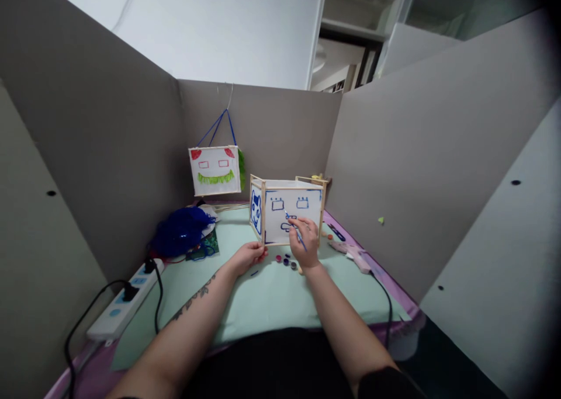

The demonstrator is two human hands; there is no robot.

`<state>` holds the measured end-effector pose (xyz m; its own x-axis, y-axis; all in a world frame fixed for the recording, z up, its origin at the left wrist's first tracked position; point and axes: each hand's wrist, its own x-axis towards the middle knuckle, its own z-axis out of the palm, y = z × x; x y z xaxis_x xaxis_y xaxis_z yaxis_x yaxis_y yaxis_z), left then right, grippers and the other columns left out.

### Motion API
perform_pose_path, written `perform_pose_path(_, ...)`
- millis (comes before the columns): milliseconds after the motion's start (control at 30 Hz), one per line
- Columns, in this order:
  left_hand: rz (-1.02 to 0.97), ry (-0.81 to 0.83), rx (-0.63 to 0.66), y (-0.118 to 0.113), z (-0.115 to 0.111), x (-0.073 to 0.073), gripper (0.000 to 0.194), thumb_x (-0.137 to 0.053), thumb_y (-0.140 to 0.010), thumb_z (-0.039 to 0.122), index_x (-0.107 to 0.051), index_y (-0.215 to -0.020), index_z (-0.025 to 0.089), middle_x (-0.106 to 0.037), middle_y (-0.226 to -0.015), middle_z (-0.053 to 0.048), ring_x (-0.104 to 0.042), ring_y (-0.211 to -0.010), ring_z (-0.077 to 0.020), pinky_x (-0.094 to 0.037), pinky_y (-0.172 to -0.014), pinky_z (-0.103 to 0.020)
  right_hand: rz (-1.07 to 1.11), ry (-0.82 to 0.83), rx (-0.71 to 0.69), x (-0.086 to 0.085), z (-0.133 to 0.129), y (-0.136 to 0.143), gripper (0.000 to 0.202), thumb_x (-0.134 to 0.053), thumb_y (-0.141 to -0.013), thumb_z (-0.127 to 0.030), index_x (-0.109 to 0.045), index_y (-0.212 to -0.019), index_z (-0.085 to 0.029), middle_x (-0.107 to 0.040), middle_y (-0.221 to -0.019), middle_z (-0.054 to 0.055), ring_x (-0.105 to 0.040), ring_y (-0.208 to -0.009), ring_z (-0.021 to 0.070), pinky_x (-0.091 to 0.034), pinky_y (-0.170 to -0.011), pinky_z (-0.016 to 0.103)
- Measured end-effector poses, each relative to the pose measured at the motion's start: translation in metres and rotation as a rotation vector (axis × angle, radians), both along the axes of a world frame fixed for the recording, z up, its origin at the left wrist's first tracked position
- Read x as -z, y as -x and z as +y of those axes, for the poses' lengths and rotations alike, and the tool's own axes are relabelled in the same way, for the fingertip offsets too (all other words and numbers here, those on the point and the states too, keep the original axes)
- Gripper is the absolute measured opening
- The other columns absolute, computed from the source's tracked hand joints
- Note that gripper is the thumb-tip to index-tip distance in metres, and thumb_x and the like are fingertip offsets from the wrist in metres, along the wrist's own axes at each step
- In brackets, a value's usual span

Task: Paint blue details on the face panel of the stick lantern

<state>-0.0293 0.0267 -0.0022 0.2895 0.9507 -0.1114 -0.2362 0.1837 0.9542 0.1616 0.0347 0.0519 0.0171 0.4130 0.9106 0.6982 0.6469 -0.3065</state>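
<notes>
A box-shaped lantern [293, 212] with a wooden stick frame and white panels stands upright on the table. Its front panel bears blue painted rectangles, dots and a rounded shape; a blue animal-like face covers the left panel. My left hand [249, 256] is closed on the frame's lower front-left corner. In my right hand [305, 238] is a thin blue paintbrush [301, 241], its tip close to the front panel between the painted shapes; whether it touches, I cannot tell. Small paint pots [286, 262] in red and dark colours sit between my hands.
A finished-looking lantern [214, 171] hangs by blue cords at the back left. Blue yarn [179, 232] lies at left, near a power strip [125, 299] with black cables. A pink glue gun [355, 255] rests at right, its cord trailing forward. Grey partitions [272, 118] enclose the table.
</notes>
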Motion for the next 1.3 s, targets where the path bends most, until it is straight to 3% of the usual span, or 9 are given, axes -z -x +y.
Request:
perform_pose_path(667, 0.009, 0.002, -0.008, 0.0, 0.001, 0.001, 0.028, -0.078, -0.063, 0.034, -0.06, -0.067, 0.012, -0.06, -0.064, -0.003, -0.046, -0.051, -0.0079, -0.026, -0.049, -0.023, 0.021, -0.025, -0.025, 0.0, -0.005, -0.001, 0.021, -0.05, -0.084, -0.019, -0.068, -0.095, -0.02, -0.067, -0.091, 0.007, -0.057, -0.096, 0.0222, -0.045, -0.089, 0.042)
perform_pose_path(1300, 0.002, -0.015, 0.008, 0.001, 0.001, 0.003, 0.025, -0.076, -0.067, 0.03, -0.059, -0.066, 0.012, -0.059, -0.064, -0.003, -0.044, -0.05, -0.0069, -0.027, -0.048, -0.022, 0.021, 0.029, -0.171, -0.011, -0.009, 0.0, 0.018, -0.051, -0.078, -0.016, -0.066, -0.087, -0.021, -0.068, -0.083, 0.004, -0.057, -0.092, 0.0223, -0.044, -0.09, 0.043)
